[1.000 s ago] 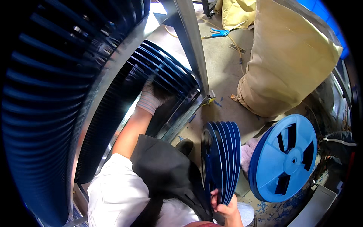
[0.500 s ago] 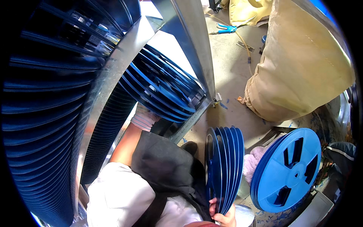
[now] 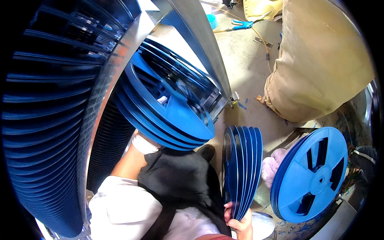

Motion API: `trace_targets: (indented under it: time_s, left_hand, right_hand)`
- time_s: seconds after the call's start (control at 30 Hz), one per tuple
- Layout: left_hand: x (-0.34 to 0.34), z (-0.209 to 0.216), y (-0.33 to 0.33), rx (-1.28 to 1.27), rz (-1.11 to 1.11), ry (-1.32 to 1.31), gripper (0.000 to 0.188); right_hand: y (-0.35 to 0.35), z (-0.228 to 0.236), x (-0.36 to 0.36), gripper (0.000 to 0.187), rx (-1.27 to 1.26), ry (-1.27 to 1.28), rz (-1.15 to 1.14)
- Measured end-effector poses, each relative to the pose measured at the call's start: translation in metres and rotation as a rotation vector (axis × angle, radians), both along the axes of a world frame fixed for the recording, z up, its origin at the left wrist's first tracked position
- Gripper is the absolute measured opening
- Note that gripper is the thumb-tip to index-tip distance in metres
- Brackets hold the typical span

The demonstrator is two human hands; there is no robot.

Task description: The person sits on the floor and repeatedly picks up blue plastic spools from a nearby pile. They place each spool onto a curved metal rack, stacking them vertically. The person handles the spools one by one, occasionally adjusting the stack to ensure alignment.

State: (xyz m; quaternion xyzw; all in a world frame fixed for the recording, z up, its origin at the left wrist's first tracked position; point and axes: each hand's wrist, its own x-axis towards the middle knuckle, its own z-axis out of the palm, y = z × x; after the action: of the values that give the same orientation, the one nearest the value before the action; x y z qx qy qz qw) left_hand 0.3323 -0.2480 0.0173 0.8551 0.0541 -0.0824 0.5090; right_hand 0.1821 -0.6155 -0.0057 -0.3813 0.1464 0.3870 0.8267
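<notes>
My left hand, in a pale glove or cuff, is under a tilted stack of blue plastic reels by the metal frame. Its fingers are mostly hidden behind the flanges; a small whitish bit shows at an opening near the hub. The stack moves with the hand, so it appears to hold it. At the lower right, my right hand, bare, pinches the bottom edge of a second stack of blue reels. This stack stands on edge, its thin flanges fanned side by side.
On the left rise a metal frame and long rows of dark blue reels. Another blue reel stack stands at right beside a pinkish fuzzy cloth. A large tan bag and a blue air gun with hose lie beyond.
The left stack has come out from the frame toward me and tilted, showing more of its face. My left hand has moved with it. The right hand keeps its hold.
</notes>
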Motion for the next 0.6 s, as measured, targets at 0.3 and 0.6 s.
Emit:
trace_targets:
  time_s: [0.3, 0.6]
  left_hand:
    - [-0.014, 0.001, -0.015, 0.17, 0.124, 0.115, 0.057]
    - [0.018, -0.011, -0.006, 0.958, -0.351, -0.66, 0.049]
  right_hand:
    - [-0.005, -0.012, -0.012, 0.064, 0.007, -0.038, 0.028]
    - [-0.006, -0.012, -0.009, 0.061, 0.029, -0.051, 0.049]
